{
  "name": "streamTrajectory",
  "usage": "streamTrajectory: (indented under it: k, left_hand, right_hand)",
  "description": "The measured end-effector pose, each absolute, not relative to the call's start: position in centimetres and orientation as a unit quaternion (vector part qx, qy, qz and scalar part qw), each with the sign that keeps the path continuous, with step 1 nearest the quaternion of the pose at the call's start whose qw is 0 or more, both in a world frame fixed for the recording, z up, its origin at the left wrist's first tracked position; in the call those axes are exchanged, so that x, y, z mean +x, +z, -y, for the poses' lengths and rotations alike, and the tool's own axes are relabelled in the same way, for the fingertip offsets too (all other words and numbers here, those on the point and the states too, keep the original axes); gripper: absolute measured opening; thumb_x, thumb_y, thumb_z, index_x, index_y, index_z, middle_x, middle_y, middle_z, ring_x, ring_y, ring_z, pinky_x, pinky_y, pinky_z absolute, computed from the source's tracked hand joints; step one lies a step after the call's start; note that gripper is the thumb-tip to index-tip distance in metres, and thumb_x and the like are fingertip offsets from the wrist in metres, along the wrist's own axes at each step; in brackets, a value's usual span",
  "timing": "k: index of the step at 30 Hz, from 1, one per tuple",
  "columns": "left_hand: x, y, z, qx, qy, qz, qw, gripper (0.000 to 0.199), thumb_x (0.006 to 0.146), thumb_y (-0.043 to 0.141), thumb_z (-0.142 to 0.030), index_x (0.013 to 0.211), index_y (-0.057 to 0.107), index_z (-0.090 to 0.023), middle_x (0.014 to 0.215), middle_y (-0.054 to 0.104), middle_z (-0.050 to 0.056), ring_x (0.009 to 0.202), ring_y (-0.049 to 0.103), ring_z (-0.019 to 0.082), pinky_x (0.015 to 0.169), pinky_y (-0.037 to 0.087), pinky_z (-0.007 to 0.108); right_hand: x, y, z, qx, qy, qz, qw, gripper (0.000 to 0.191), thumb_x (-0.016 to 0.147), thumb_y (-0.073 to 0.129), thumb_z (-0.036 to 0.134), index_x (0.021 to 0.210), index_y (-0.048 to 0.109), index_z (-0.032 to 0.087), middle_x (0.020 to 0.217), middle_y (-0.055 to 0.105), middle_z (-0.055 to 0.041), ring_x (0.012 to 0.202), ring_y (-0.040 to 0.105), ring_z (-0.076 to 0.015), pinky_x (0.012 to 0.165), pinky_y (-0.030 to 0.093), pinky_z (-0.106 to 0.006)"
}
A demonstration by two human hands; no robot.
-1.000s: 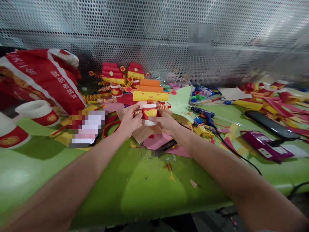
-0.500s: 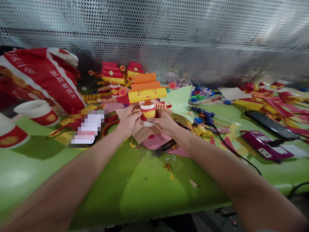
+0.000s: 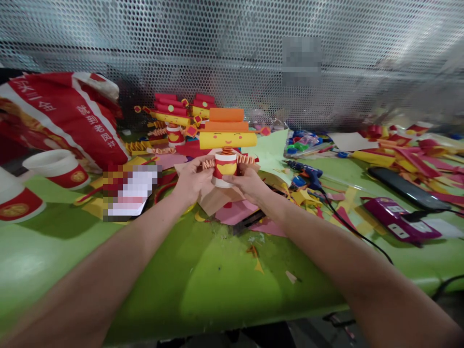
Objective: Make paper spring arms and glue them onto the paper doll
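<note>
A paper-cup figure (image 3: pixel 226 167) stands upright between my hands, with a smiling yellow paper roll (image 3: pixel 227 140) as its head and orange rolls (image 3: pixel 226 116) on top. Pleated paper arms stick out at both sides of the cup. My left hand (image 3: pixel 195 176) pinches the pleated arm on the left, close to the cup. With thumb and fingers, my right hand (image 3: pixel 248 181) grips the cup's lower right side. Brown and pink paper (image 3: pixel 235 212) lies beneath the figure.
Similar red-hatted figures (image 3: pixel 172 113) stand behind. White cups (image 3: pixel 58 169), a red bag (image 3: pixel 87 111) and a phone (image 3: pixel 136 191) are at left. A blue glue gun (image 3: pixel 306 171), paper scraps (image 3: pixel 308 198) and a purple power strip (image 3: pixel 400 220) lie right on the green table (image 3: pixel 224 290).
The figure has turned and straightened, moving slightly right, so its head and hat now look level. My left hand has shifted its hold a little beside the cup.
</note>
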State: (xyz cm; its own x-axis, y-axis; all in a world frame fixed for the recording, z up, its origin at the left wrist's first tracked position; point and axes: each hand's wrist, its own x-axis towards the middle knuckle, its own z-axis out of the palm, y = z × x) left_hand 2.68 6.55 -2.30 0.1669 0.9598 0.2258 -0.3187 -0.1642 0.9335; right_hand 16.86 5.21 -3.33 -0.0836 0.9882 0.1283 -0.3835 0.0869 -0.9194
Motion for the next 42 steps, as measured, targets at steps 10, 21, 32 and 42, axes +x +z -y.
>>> streamTrajectory:
  k: [10,21,32,42]
  left_hand:
    - [2.18,-2.28,-6.87,0.498,0.585,-0.363,0.527,0.027,0.057,0.073,-0.026,0.081,0.063,-0.018,0.081,0.061,0.0,0.071,0.054,0.013,0.069,0.042,0.028]
    - [1.96,-1.89,-6.77,0.515,0.576,-0.357,0.525,0.025,0.056,0.073,-0.027,0.077,0.062,-0.018,0.077,0.061,0.0,0.069,0.054,0.013,0.066,0.043,0.028]
    - [2.0,-1.85,-6.79,0.512,0.572,-0.36,0.531,0.027,0.056,0.071,-0.022,0.08,0.059,-0.018,0.08,0.059,0.0,0.071,0.054,0.013,0.071,0.044,0.031]
    - [2.02,-2.09,-6.93,0.51,0.574,-0.352,0.535,0.028,0.056,0.073,-0.022,0.081,0.062,-0.016,0.081,0.062,0.002,0.072,0.055,0.013,0.072,0.045,0.03]
  right_hand:
    - [16.98,-3.36,-5.17,-0.346,0.581,0.447,0.585,0.048,0.046,0.08,0.018,0.089,0.06,0.019,0.092,0.07,-0.0048,0.091,0.063,-0.0214,0.089,0.049,-0.041]
    - [17.09,-3.19,-5.04,-0.35,0.572,0.462,0.58,0.045,0.046,0.08,0.018,0.086,0.059,0.019,0.085,0.07,-0.0041,0.086,0.064,-0.0214,0.088,0.048,-0.042]
    - [17.1,-3.56,-5.26,-0.355,0.56,0.466,0.586,0.049,0.045,0.079,0.016,0.089,0.059,0.02,0.087,0.07,-0.0037,0.089,0.064,-0.0215,0.091,0.046,-0.044]
    - [17.14,-3.46,-5.19,-0.353,0.564,0.475,0.576,0.045,0.044,0.081,0.019,0.084,0.061,0.02,0.083,0.071,-0.003,0.086,0.064,-0.0217,0.091,0.046,-0.044]
